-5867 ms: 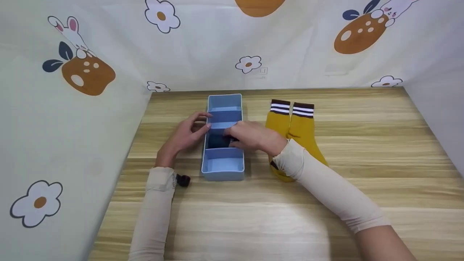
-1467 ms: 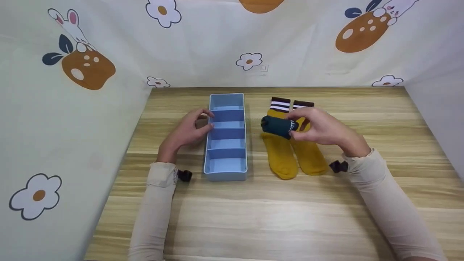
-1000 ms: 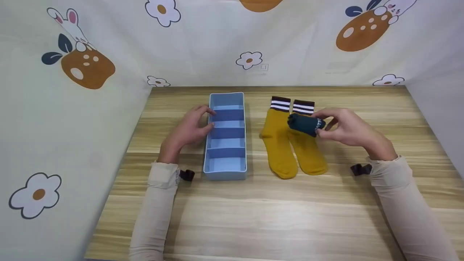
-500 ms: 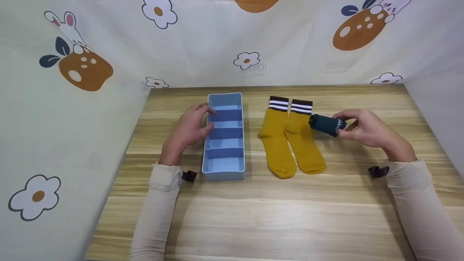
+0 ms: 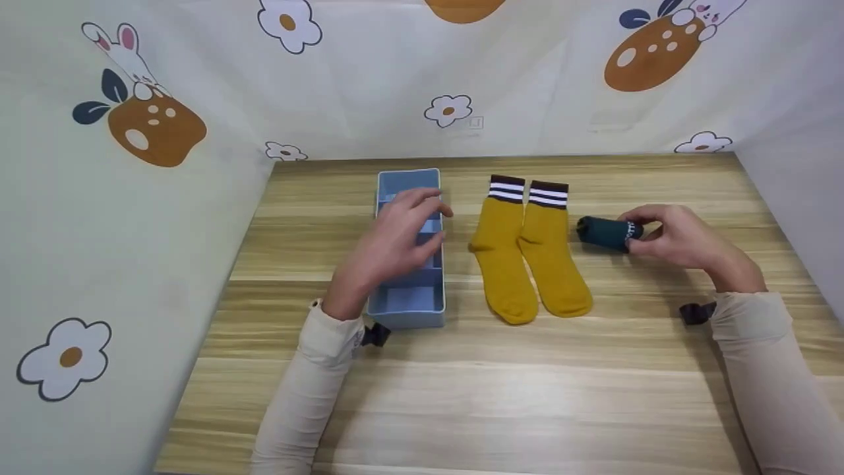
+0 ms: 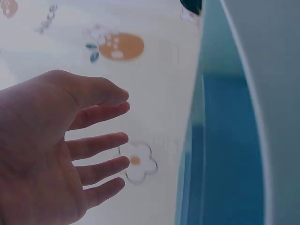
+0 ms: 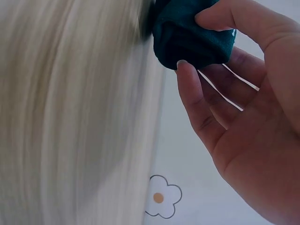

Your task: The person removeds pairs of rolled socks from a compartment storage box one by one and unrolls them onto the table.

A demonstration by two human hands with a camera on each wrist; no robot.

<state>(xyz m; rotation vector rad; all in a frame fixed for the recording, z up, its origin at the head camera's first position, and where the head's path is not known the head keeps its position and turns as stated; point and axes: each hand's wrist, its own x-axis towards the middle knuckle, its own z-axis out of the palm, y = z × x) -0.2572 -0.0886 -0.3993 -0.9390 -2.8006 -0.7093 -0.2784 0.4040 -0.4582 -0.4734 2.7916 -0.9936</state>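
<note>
1. While the right hand [image 5: 686, 241] pinches one end of a rolled dark green sock bundle [image 5: 603, 233], thumb on one side and fingers on the other, white lettering shows beside the fingertips.
2. Bundle location: right of the yellow socks, above or on the wood-grain desk [image 5: 501, 396]; contact with the desk can't be told.
3. Left hand [image 5: 399, 234]: grip released, fingers apart and slightly bent, over the blue divided box [image 5: 407, 319], covering part of its middle compartments in the head view.
4. Box: upright on desk, long side running away from the person.
5. Left yellow sock [image 5: 508, 257] and right yellow sock [image 5: 556, 264]: flat, side by side, between box and bundle; striped cuffs toward the back, toes toward the person.
6. Beige sleeves [image 5: 758, 382] on both forearms, small black device [image 5: 376, 334] at each wrist.
7. Behind: pale wall covering [image 5: 369, 86], printed with flowers, oranges, rabbits.
</note>
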